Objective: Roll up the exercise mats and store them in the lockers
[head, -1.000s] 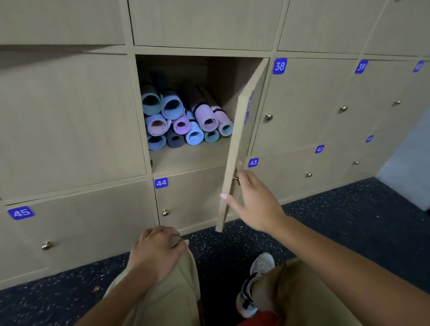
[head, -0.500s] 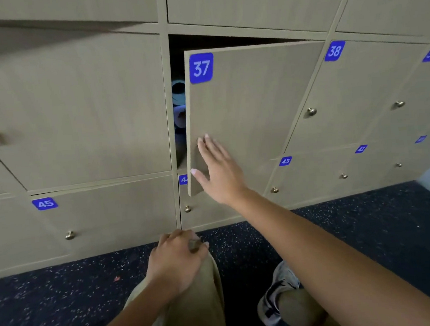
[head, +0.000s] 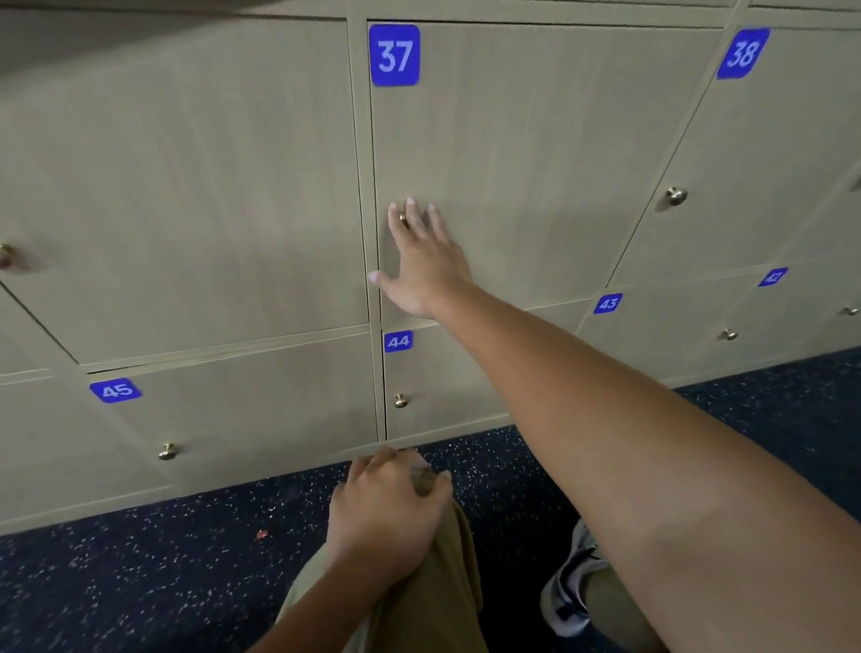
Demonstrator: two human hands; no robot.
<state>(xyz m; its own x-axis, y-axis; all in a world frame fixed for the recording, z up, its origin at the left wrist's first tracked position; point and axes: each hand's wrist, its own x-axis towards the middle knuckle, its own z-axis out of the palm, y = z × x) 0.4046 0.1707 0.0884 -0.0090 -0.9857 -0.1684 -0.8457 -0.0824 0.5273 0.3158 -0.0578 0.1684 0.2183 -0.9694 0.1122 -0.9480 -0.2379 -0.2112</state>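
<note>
**Locker 37 shut, flat hand on its door**

The door of locker 37 (head: 534, 163) sits flush in the beige frame, so the mats cannot be seen; no gap shows along its edges. The right hand (head: 423, 262) lies flat against the door near its left edge, fingers straight and spread, thumb reaching over the seam. The door's brass knob (head: 403, 218) peeks out between the fingers and is mostly covered by them. The blue number plate (head: 395, 55) sits at the door's top left corner.

The left hand (head: 389, 515) rests on the person's raised knee (head: 438, 583), fingers curled over the khaki trouser fabric; whether it grips the cloth or only rests there is unclear.

Around it, lockers 38 (head: 765, 155), 44 (head: 437, 377) and 45 (head: 244, 408) are closed, each with a small brass knob. Lockers farther right are cut off and their plates are hard to read. Below runs a dark speckled floor (head: 129, 582). A grey shoe (head: 569, 583) shows partly behind the right forearm.
</note>
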